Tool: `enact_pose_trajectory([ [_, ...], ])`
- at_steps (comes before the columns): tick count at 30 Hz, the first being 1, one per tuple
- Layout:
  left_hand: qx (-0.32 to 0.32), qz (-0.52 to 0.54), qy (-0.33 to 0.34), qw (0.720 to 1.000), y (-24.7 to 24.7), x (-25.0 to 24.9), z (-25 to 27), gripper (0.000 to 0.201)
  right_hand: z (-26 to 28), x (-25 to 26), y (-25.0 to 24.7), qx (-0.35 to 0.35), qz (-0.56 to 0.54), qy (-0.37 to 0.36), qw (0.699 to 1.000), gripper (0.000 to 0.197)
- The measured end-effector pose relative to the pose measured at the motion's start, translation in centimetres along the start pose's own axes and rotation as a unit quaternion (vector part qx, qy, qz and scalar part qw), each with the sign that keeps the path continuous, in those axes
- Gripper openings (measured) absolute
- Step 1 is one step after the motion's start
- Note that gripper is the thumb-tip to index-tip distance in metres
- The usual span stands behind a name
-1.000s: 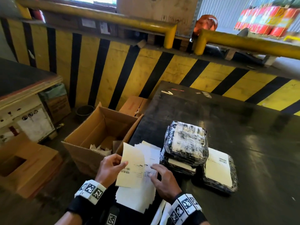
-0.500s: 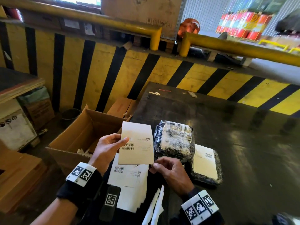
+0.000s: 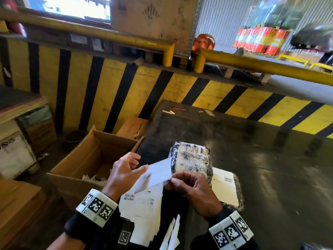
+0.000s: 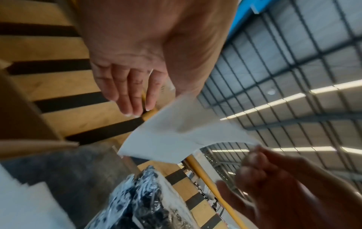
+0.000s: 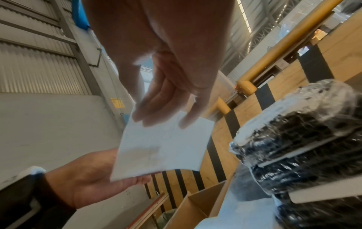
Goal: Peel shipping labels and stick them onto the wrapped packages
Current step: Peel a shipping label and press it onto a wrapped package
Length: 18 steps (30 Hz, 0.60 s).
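A white shipping label (image 3: 156, 173) hangs in the air between both hands, over the table's near-left corner. My left hand (image 3: 142, 168) pinches its left end under the thumb, and my right hand (image 3: 170, 181) pinches its right corner. In the wrist views the label (image 4: 182, 133) (image 5: 162, 147) curves slightly. Just behind it stand two stacked packages (image 3: 191, 157) in black-and-clear wrap. A third package (image 3: 232, 197) with a label stuck on top lies to their right. More labels (image 3: 142, 204) lie in a stack under my hands.
An open cardboard box (image 3: 81, 165) with paper scraps stands on the floor left of the dark table (image 3: 261, 177). Peeled backing strips (image 3: 173, 233) lie at the table's near edge. A yellow-and-black striped barrier (image 3: 126, 91) with yellow rails runs behind.
The label stood upright in my left hand with its print facing me; it now lies tilted flatter. My right hand has risen from the label stack and taken its right corner.
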<state>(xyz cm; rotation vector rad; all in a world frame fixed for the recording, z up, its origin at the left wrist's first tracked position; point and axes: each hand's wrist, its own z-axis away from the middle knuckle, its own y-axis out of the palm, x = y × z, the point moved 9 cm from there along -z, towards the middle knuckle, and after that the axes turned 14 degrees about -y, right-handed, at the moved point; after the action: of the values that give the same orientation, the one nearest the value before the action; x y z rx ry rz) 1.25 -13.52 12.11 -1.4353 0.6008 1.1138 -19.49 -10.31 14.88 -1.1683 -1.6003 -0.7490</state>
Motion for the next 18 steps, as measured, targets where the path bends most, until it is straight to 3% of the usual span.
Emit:
enact_pose_trajectory([
  [2,-0.017,-0.001,0.086,0.996,-0.5,-2.7,2.0,0.018,-0.5,0.6,0.2,0.003,0.004,-0.016,1.000,0.013],
  [3,0.004,0.016,0.121,0.993,-0.3,-4.1,3.1,0.012,-0.8,0.9,0.4,0.004,0.004,-0.024,1.000,0.013],
  [7,0.160,0.078,0.173,0.969,2.2,-6.8,6.0,0.022,-1.3,1.9,1.3,0.015,0.013,-0.055,0.998,0.013],
  [10,0.163,0.095,0.174,0.967,2.4,-6.4,6.2,0.027,-1.4,1.9,1.8,0.029,0.014,-0.050,0.998,0.012],
  [13,0.142,0.086,0.167,0.972,2.8,-5.5,5.6,0.018,-1.3,1.4,1.5,0.025,0.019,-0.033,0.999,0.008],
  [18,0.087,0.133,0.041,0.987,1.6,-1.2,1.7,0.016,-0.6,0.8,-1.5,-0.016,0.047,-0.007,0.999,0.008],
])
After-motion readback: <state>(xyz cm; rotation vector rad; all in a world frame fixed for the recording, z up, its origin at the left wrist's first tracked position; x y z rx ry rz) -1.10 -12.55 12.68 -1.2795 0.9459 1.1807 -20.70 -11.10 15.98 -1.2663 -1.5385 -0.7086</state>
